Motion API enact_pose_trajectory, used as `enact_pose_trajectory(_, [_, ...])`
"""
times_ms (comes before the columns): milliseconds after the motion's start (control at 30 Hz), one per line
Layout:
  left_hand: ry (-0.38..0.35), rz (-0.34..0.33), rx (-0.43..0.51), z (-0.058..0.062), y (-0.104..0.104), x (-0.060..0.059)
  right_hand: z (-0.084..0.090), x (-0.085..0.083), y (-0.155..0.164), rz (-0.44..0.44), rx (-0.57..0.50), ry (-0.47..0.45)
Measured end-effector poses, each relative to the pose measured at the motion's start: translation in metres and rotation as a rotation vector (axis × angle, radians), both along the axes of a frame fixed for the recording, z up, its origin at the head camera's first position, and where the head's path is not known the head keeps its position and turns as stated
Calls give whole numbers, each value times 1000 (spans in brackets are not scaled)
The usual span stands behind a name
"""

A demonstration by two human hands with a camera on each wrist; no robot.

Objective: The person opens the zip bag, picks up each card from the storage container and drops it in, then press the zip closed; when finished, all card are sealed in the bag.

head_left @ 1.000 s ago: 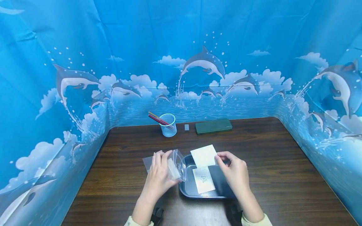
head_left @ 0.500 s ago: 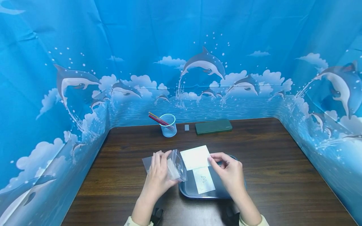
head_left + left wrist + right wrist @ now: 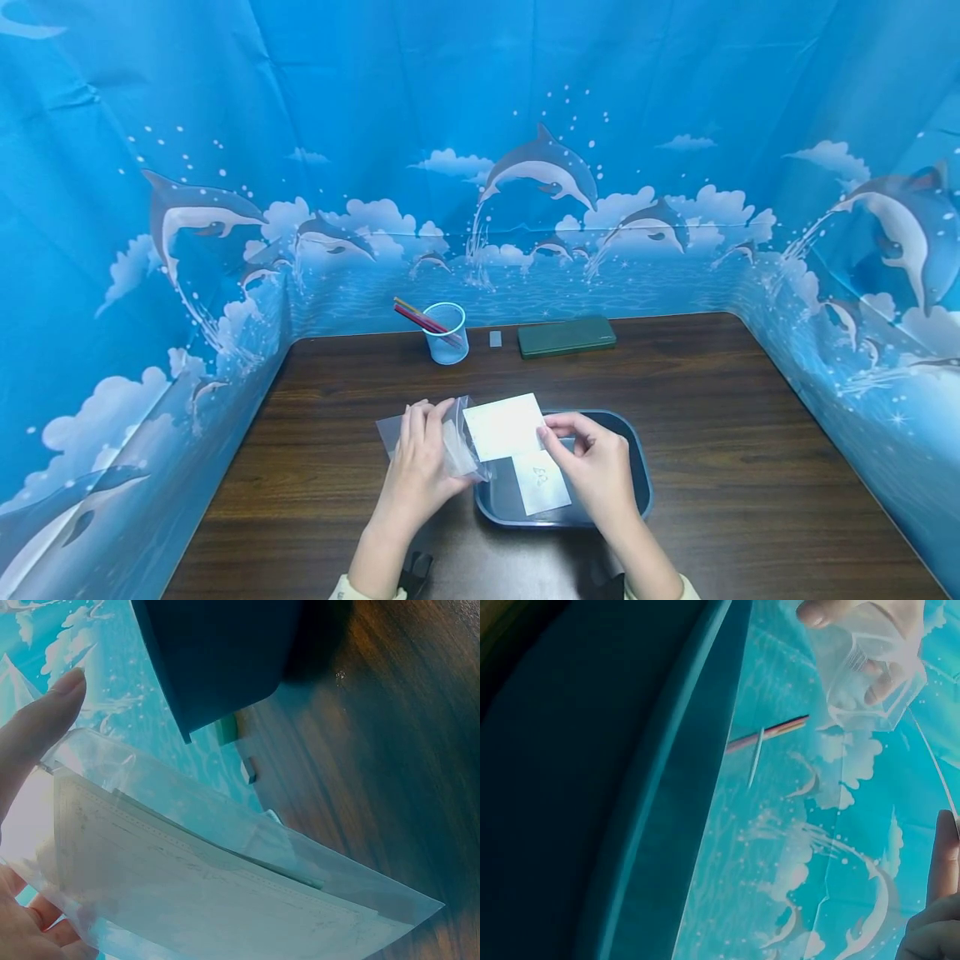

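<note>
My left hand [image 3: 429, 421] grips a clear plastic zip bag [image 3: 459, 446] left of the tray, its mouth facing right. The left wrist view shows the bag [image 3: 210, 885] with pale paper inside it. My right hand [image 3: 550, 433] pinches the right edge of a blank white card [image 3: 504, 427], whose left edge lies at the bag's mouth. A second white card [image 3: 542, 482] with a small drawing lies in the dark blue tray [image 3: 637, 479]. In the right wrist view the bag [image 3: 870, 675] appears beyond the tray's rim [image 3: 667, 787].
At the back of the wooden table [image 3: 750, 433] stand a clear cup of coloured pencils [image 3: 446, 333], a small grey eraser [image 3: 495, 337] and a dark green case [image 3: 566, 336]. Blue dolphin-print cloth walls close the table on three sides.
My right hand has carried the blank white card leftward, from above the tray to the mouth of the bag. My left hand and the bag have stayed in place.
</note>
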State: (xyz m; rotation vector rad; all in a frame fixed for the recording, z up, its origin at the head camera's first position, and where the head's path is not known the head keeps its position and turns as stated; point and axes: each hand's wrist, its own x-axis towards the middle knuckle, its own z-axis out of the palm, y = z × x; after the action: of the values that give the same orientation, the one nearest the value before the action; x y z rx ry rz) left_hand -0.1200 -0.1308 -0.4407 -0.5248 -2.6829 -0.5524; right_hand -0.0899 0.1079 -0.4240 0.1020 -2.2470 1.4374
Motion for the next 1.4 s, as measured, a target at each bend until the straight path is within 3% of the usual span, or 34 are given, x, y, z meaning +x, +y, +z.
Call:
enact_pose_trajectory(933, [31, -30, -15, -2, 0, 0, -5, -1, -4, 20, -19, -115])
enact_pose_trajectory(1400, [53, -32, -9, -2, 4, 0, -11, -2, -21, 48, 45, -26])
